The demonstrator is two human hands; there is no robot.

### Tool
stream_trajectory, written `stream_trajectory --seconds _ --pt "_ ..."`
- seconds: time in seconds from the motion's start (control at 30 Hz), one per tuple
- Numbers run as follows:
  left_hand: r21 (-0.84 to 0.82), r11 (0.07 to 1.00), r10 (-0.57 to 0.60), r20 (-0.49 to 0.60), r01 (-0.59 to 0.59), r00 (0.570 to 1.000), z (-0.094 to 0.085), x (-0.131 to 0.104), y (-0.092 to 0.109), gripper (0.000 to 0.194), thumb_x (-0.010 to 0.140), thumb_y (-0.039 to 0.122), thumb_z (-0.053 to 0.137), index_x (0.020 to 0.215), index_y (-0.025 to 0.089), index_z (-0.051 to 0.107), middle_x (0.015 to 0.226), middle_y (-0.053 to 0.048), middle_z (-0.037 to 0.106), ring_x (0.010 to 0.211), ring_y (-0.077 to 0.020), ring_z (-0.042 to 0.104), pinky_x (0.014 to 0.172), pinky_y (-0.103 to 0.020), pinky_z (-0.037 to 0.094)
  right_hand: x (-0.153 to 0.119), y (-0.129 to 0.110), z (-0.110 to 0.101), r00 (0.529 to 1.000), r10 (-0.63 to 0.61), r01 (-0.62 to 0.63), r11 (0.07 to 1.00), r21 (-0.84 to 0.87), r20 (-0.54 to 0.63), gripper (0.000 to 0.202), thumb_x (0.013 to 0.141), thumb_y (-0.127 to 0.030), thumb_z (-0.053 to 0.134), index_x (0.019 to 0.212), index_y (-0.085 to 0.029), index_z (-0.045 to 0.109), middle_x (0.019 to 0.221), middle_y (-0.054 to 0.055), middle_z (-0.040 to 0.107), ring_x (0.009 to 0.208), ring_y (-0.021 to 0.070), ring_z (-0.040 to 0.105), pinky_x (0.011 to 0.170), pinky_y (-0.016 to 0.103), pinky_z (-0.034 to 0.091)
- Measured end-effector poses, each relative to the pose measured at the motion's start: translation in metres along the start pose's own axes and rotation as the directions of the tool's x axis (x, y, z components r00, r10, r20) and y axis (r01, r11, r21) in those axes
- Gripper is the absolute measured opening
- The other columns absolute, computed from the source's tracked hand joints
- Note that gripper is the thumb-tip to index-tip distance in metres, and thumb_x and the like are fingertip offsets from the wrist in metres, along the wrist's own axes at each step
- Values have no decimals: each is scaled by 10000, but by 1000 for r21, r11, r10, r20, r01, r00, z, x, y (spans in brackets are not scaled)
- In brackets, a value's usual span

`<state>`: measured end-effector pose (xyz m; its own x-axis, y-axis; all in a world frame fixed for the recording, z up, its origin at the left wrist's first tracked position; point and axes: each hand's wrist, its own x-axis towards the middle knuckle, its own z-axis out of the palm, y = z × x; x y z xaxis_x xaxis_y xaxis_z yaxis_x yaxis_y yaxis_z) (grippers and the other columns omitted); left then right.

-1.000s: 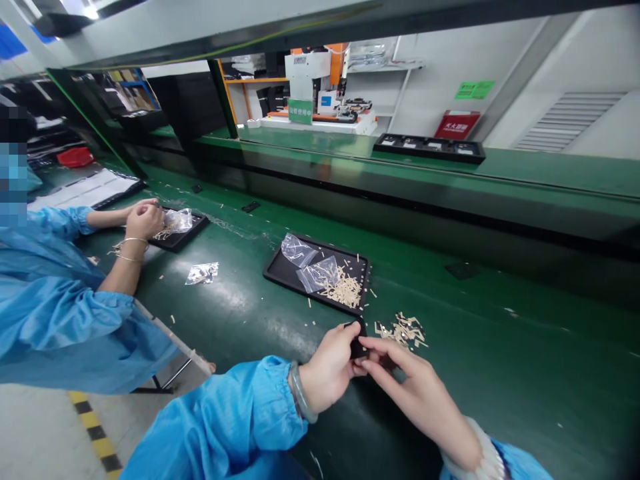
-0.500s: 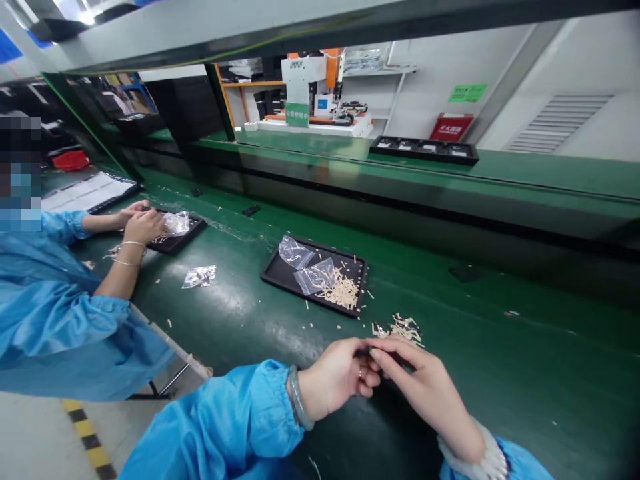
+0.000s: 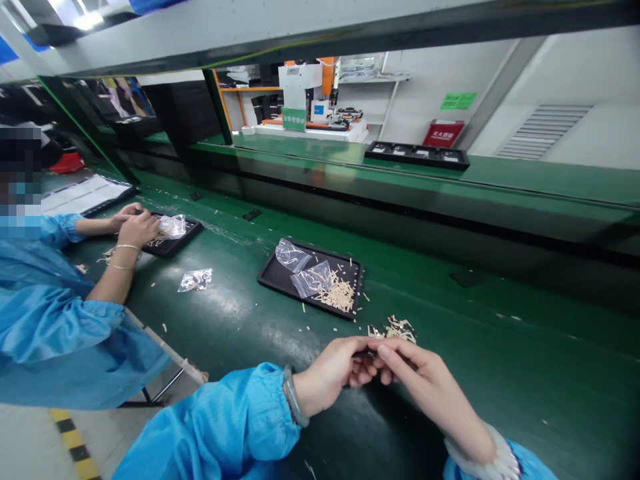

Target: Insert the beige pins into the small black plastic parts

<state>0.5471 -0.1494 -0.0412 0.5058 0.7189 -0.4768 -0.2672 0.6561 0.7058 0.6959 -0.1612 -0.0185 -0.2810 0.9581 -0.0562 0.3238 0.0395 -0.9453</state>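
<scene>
My left hand [image 3: 336, 373] and my right hand [image 3: 417, 370] meet above the green bench, fingertips together. Both are closed around a small dark piece [image 3: 364, 353], mostly hidden by the fingers, so its kind does not show. Just beyond the fingertips lies a loose pile of small cream and dark strips [image 3: 397, 329]. A black tray [image 3: 280, 280] farther off carries a heap of small cream strips [image 3: 339, 293] and clear zip bags [image 3: 313, 279].
At left a co-worker in a blue sleeve [image 3: 60, 307] handles something over another black tray [image 3: 186, 241]. A clear bag [image 3: 196, 280] lies between us. Behind the green bench [image 3: 500, 387], a raised ledge bears a long black tray [image 3: 417, 155] and a white machine [image 3: 303, 90].
My hands stay joined at nearly the same place, with the right fingers shifted slightly around the small dark piece. The view has moved a little.
</scene>
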Motion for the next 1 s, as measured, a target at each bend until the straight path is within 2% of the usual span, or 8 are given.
stream_trajectory --seconds 0.17,0.3,0.4,0.47,0.6,0.73,0.87,1.0 --pt "241 916 358 -139 -319 923 -4 2 3 628 812 464 509 1360 217 329 696 9 544 522 -97 422 520 -232 314 18 -4 -21 999 49 -49 999 -2 10 276 782 -424 595 834 -166 676 565 8 647 543 137 605 555 235 498" --pt "311 840 495 -106 -444 862 -13 7 4 648 864 469 429 1401 183 205 726 1 547 551 -99 416 550 -229 331 69 11 -45 956 -13 7 1000 -24 -292 383 744 -489 608 878 -133 651 599 43 657 549 152 616 557 261 508" --pt "410 788 527 -63 -460 847 -16 10 3 541 867 420 442 1334 170 332 719 7 545 568 -102 403 590 -229 342 105 35 -59 898 -34 11 998 -54 -438 504 797 -541 483 1051 -118 583 886 124 679 635 157 647 569 272 519" --pt "466 770 512 -45 -435 858 -17 10 3 455 864 398 449 1256 169 427 709 6 550 573 -105 413 598 -228 344 112 51 -65 891 -24 -20 996 -92 -454 509 790 -535 483 1035 -103 596 897 144 677 597 159 643 513 269 506" --pt "580 701 515 -8 -415 857 -18 8 10 310 861 345 450 1106 181 546 736 -3 562 626 -120 473 618 -227 360 84 71 -70 892 -27 -64 981 -184 -451 431 781 -486 515 989 -127 632 756 88 680 602 164 621 549 274 500" --pt "721 554 587 16 -416 809 -21 2 27 238 854 300 454 993 204 622 821 -25 595 685 -146 504 645 -240 368 38 75 -72 893 -8 -107 967 -230 -449 423 801 -474 493 1031 -143 622 735 65 668 602 159 604 574 270 489" --pt "864 292 555 196 -410 809 -26 -2 43 212 858 255 449 896 228 656 897 -42 627 810 -186 540 740 -271 360 5 75 -61 908 2 -133 949 -286 -418 393 811 -459 488 1011 -154 634 635 32 646 567 159 600 577 262 488" --pt "913 63 442 336 -403 831 -30 2 47 189 824 207 503 728 228 664 764 -49 611 790 -207 542 774 -297 349 -13 71 -40 939 -33 -89 937 -337 -342 351 846 -427 464 1014 -168 630 653 24 657 522 143 594 530 239 496"
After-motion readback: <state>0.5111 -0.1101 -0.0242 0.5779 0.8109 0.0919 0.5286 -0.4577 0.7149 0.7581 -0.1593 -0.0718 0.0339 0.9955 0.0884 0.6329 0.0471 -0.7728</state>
